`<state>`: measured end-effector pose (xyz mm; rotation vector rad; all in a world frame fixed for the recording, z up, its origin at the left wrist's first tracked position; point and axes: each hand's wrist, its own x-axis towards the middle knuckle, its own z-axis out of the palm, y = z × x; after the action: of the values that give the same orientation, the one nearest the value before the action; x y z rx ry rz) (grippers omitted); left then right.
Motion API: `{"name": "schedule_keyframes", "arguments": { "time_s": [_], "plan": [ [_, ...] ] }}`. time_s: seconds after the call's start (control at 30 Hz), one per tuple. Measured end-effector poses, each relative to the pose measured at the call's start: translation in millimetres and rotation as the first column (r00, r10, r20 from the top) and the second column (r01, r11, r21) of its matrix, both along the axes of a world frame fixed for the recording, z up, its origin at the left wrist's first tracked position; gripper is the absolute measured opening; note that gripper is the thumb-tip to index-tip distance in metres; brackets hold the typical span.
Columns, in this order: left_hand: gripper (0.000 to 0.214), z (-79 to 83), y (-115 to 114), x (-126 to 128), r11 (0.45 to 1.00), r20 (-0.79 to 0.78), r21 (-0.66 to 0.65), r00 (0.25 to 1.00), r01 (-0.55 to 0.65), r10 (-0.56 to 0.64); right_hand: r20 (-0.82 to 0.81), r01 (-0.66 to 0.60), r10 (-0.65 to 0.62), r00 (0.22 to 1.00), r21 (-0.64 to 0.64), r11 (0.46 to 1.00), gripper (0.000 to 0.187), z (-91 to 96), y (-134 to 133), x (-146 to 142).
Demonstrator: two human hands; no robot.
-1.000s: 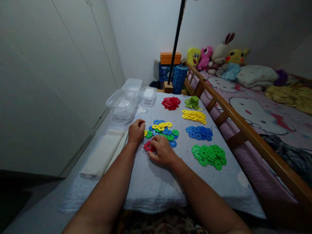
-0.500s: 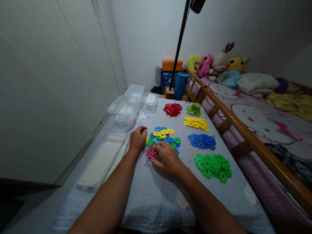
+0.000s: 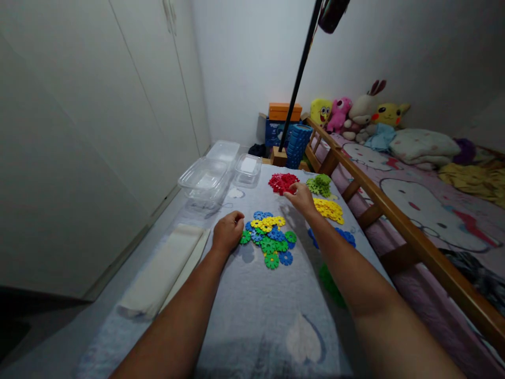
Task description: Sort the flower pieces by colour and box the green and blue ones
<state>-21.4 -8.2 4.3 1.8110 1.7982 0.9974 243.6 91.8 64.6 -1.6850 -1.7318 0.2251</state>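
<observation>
My right hand [image 3: 300, 198] reaches to the near right edge of a pile of red flower-shaped plastic discs [image 3: 283, 182]. Its fingers are pinched at a red disc, partly hidden by the hand. My left hand [image 3: 229, 230] rests on the cloth with fingers curled, beside a mixed pile of blue, yellow and green discs [image 3: 269, 245]; whatever it may hold is hidden. Sorted by colour on the right are light green discs [image 3: 319, 184], yellow discs [image 3: 329, 209], blue discs [image 3: 346, 237] and green discs [image 3: 330, 284]. My right forearm partly covers these last two piles.
Clear plastic containers [image 3: 203, 176] stand at the back left, near a smaller clear box [image 3: 248, 166]. A folded beige cloth [image 3: 163, 271] lies left of my left arm. Along the right runs a wooden bed rail [image 3: 371, 181]. A black pole [image 3: 299, 79] rises behind the table.
My right hand has moved from the mixed pile away to the red pile, carrying red discs. My left hand stays beside the mixed pile. The view has shifted slightly.
</observation>
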Motion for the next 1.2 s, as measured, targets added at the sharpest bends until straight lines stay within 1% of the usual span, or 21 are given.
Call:
{"name": "schedule_keyframes", "arguments": {
  "time_s": [0.13,0.23,0.33,0.47,0.7,0.83,0.97,1.03,1.1,1.13,1.2],
  "plan": [
    [0.022,1.5,0,2,1.000,-0.032,-0.010,0.999,-0.006,0.005,-0.087,0.113,-0.113,0.990,-0.011,0.994,0.008,-11.3,41,4],
    [0.022,3.1,-1,3,1.000,-0.057,-0.018,0.998,0.001,-0.002,-0.095,0.182,-0.185,0.978,-0.032,0.983,0.009,-11.9,64,7],
    [0.022,3.9,-2,4,1.000,-0.074,-0.023,0.997,0.009,-0.010,-0.079,0.218,-0.222,0.972,-0.054,0.974,0.010,-9.8,81,9],
    [0.021,3.1,-3,6,1.000,-0.105,-0.011,0.994,0.019,-0.020,-0.069,0.225,-0.229,0.971,-0.059,0.973,0.009,-11.0,95,9],
    [0.021,2.3,-4,8,0.999,-0.156,0.001,0.987,0.033,-0.032,-0.111,0.203,-0.207,0.972,-0.050,0.978,0.008,-26.1,102,8],
    [0.020,3.8,-5,8,0.999,-0.175,-0.009,0.984,0.033,-0.034,-0.155,0.189,-0.190,0.969,-0.025,0.982,0.013,-27.4,95,12],
    [0.021,6.1,-5,8,0.998,-0.185,-0.006,0.981,0.065,-0.065,-0.203,0.184,-0.178,0.963,0.012,0.983,0.022,-21.7,72,13],
    [0.020,6.8,-5,9,0.996,-0.189,0.018,0.979,0.084,-0.080,-0.225,0.169,-0.160,0.961,0.019,0.985,0.024,-20.7,52,9],
    [0.019,6.9,-6,10,0.992,-0.187,0.058,0.977,0.113,-0.100,-0.243,0.127,-0.120,0.963,0.014,0.992,0.024,-22.6,27,4],
    [0.020,6.5,-6,11,0.989,-0.182,0.075,0.976,0.131,-0.116,-0.249,0.094,-0.088,0.965,0.009,0.996,0.024,-24.8,13,2],
    [0.025,5.2,-7,13,0.981,-0.169,0.086,0.973,0.173,-0.157,-0.241,-0.029,0.022,0.970,-0.025,0.999,0.025,-30.6,-17,-1]
  ]
}}
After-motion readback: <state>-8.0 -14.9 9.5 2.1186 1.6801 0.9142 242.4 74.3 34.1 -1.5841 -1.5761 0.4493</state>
